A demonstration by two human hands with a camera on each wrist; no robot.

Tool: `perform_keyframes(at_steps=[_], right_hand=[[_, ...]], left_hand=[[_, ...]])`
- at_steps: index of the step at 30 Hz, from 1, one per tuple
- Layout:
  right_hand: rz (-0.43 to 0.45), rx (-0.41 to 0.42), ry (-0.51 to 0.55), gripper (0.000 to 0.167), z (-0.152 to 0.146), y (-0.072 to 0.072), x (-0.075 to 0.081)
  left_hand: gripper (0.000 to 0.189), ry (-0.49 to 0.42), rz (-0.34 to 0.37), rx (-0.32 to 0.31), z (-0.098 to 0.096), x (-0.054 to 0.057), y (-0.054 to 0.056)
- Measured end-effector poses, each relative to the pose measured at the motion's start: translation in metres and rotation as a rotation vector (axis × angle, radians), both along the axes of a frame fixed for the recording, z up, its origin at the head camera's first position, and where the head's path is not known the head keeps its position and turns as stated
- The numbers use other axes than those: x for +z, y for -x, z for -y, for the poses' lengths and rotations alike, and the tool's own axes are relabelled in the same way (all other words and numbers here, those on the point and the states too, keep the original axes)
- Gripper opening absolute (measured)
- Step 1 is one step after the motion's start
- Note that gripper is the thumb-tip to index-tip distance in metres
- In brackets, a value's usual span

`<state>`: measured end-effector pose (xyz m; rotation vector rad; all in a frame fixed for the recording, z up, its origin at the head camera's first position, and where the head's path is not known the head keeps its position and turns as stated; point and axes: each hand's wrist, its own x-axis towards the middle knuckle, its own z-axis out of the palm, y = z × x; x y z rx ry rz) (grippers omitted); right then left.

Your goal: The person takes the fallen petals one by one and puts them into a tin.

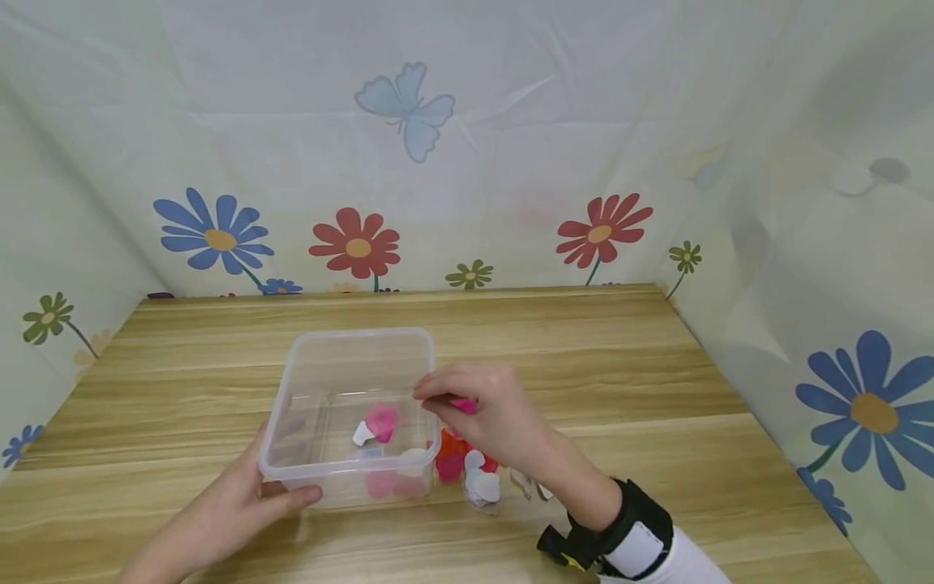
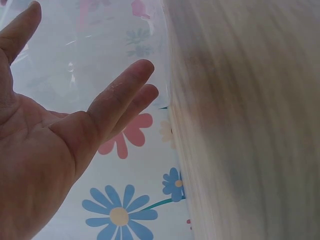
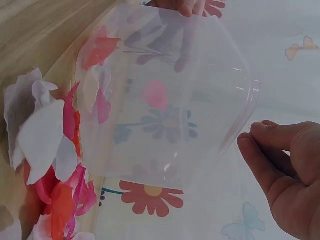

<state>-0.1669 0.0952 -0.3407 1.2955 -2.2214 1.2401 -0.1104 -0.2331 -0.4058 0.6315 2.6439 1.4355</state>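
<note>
A clear plastic box (image 1: 347, 468) with an open top holds a few pink and white petals (image 1: 381, 422). My left hand (image 1: 232, 507) is at its near left corner, thumb along the front and the other fingers against the left side. In the left wrist view those fingers (image 2: 122, 90) are spread and fairly straight on the plastic. Over the box's right rim is my right hand (image 1: 485, 410), its thumb and fingertips together. Nothing shows between these tips in the right wrist view. A pink petal (image 3: 156, 94) shows through the box wall.
Right of the box lies a pile of red, orange, pink and white petals (image 3: 60, 200), partly under my right hand. The wooden table (image 1: 620, 349) ends at a white curtain (image 1: 503, 186) printed with flowers and a butterfly. A black strap (image 1: 642, 523) is on my right wrist.
</note>
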Motion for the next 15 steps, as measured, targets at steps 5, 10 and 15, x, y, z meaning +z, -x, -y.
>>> perform_keyframes(at_steps=[5, 10, 15], right_hand=[[0.016, -0.038, 0.019, 0.024, -0.005, 0.002, 0.002], [0.050, -0.122, -0.003, 0.022, -0.013, 0.010, 0.001], [0.144, -0.225, -0.070, 0.019, -0.026, 0.024, -0.005]], left_hand=[[0.112, -0.011, 0.016, 0.001, 0.000, 0.000, 0.000], [0.112, -0.014, 0.036, 0.011, 0.000, 0.000, 0.000], [0.111, -0.003, 0.044, 0.015, 0.000, 0.001, 0.001]])
